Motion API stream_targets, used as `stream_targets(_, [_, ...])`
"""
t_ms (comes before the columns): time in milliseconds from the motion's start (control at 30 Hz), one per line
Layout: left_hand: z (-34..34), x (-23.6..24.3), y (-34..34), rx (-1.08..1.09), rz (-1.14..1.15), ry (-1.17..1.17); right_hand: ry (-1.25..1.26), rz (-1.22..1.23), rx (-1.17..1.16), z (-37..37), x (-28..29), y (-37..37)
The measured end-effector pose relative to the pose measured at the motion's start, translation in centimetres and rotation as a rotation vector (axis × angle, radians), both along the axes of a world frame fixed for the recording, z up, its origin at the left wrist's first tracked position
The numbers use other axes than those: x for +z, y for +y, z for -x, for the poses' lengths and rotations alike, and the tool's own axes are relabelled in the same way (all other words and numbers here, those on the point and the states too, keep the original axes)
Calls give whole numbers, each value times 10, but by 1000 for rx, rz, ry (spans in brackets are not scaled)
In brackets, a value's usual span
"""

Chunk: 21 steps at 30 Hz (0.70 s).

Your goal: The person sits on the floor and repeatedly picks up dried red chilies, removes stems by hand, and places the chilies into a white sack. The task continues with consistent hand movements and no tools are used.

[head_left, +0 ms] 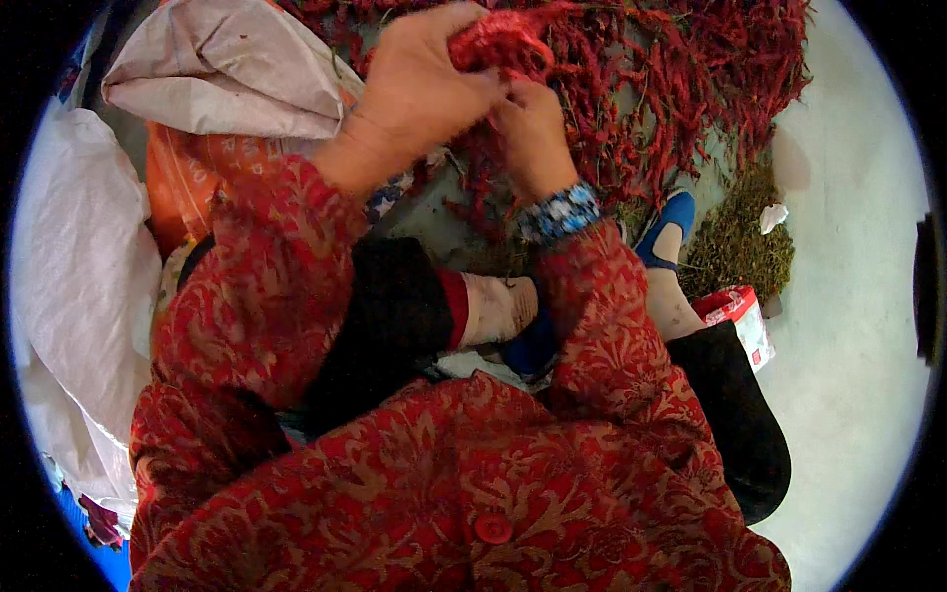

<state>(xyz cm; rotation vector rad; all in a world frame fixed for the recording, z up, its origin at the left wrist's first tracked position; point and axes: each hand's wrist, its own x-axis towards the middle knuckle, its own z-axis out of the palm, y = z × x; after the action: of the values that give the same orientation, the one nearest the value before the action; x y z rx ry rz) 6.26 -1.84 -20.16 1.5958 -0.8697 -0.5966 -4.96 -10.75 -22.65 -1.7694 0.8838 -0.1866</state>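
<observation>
A bunch of dried red chili peppers (503, 44) is gripped in my left hand (424, 89), its fingers curled around it and blurred slightly by motion. Just beside it, my right hand (535, 133) is closed in a pinch at the lower edge of the bunch. Its fingertips meet those of my left hand, and what they pinch is too small to make out. Beyond both hands spreads a wide pile of dried red chili peppers (691, 84) with green-brown stems among them.
At the left stand an orange sack with a white folded-over top (232, 74) and a large white sack (84, 237). A heap of brownish stems (745, 237) lies to the right, with a white scrap (774, 217) on it. A red-and-white packet (755, 331) sits beside my leg.
</observation>
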Motion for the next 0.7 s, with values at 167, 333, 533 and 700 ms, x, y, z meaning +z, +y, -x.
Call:
stream_targets(167, [-1,4,2,45,-9,-107,-159,-171,-138,-20,-33,3])
stream_targets(333, [-3,0,-5,109,-16,121,-24,170,-111,-20,-33,11])
stream_targets(533, [-5,21,-1,194,90,733,76,-558,-187,6,29,9])
stream_targets(700, [34,55,-15,-168,-31,215,-826,-1104,-444,32,-25,56])
